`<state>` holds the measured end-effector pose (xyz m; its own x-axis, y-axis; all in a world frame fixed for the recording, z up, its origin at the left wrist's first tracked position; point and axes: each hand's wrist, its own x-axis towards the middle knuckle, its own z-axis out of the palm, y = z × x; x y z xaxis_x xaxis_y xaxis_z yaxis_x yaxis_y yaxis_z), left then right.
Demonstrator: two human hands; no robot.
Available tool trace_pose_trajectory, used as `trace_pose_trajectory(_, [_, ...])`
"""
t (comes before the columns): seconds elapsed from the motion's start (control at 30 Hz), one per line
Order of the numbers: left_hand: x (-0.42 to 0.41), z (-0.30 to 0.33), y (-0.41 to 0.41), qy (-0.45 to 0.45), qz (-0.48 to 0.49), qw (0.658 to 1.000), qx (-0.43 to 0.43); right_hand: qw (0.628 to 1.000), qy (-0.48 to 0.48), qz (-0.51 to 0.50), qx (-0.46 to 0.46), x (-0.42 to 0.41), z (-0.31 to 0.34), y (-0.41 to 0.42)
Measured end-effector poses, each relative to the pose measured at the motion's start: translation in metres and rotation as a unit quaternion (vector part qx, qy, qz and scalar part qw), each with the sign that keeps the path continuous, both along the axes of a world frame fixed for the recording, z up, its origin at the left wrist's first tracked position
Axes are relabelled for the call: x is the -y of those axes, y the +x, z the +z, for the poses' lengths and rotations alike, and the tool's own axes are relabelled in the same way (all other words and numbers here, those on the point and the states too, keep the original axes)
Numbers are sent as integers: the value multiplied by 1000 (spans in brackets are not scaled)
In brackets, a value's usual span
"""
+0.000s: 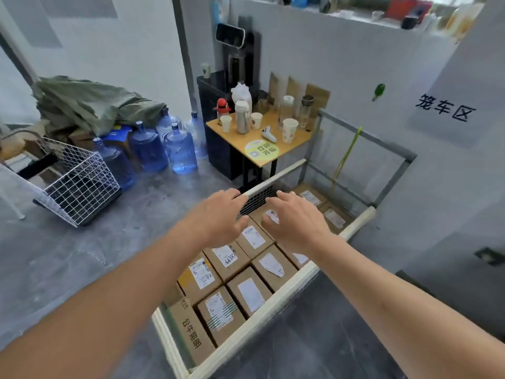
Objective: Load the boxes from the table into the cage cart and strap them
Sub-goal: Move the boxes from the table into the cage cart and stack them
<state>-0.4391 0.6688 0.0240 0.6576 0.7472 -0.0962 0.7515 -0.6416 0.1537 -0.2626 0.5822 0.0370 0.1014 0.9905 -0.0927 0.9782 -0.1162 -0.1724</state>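
Both hands, L hand & R hand, fingers spread, empty, over boxes.

Cream-framed cage cart on grey floor, packed with perhaps ten labelled cardboard boxes.

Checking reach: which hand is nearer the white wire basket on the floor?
Left. The left hand hovers over the cage cart's left edge, on the white wire basket's side; the right hand is farther right, above the boxes.
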Motion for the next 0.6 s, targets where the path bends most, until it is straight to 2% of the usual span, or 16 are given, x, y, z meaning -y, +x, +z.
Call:
trace_pose_trajectory(0.2, [0,43,95,34,-59,997,22,998,23,-65,2,14,35,84])
trace_pose_trajectory(0.6, [22,82,292,67,-195,977,50,982,61,-179,9,80,74,246])
